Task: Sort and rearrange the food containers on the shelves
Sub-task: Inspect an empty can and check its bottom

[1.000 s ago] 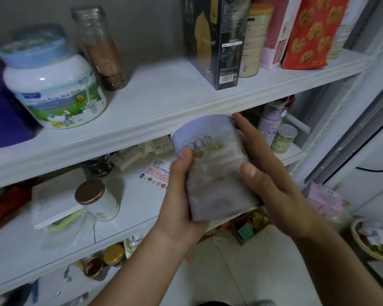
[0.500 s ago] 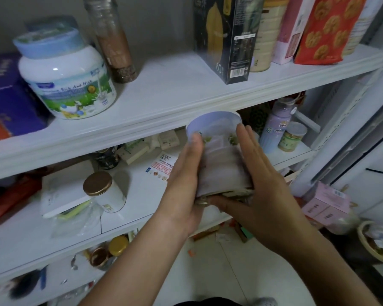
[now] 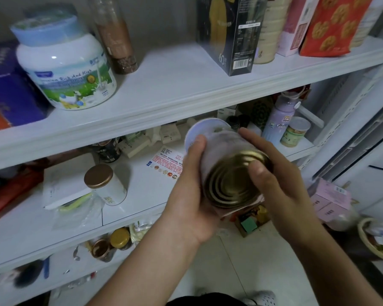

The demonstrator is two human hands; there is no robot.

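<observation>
I hold a round tin can [image 3: 226,171] in both hands in front of the middle shelf [image 3: 142,195]. It has a pale lilac lid at its far end and a gold ribbed bottom that faces me. My left hand [image 3: 192,191] grips its left side, thumb up near the lid. From the right, my right hand [image 3: 276,180] wraps the can, with the thumb lying on the gold bottom. The can is tilted, lid pointing away toward the shelf.
The top shelf [image 3: 175,85] carries a white milk powder tub [image 3: 64,69], a glass jar [image 3: 117,40], a black box [image 3: 228,34] and a red cookie bag [image 3: 334,25]. On the middle shelf are a gold-lidded white jar [image 3: 106,184], a lilac bottle [image 3: 279,115] and a small cup [image 3: 295,131].
The can has tipped from nearly upright to lying tilted, so its gold bottom now faces me. My right thumb moved onto that bottom. Both hands sank slightly.
</observation>
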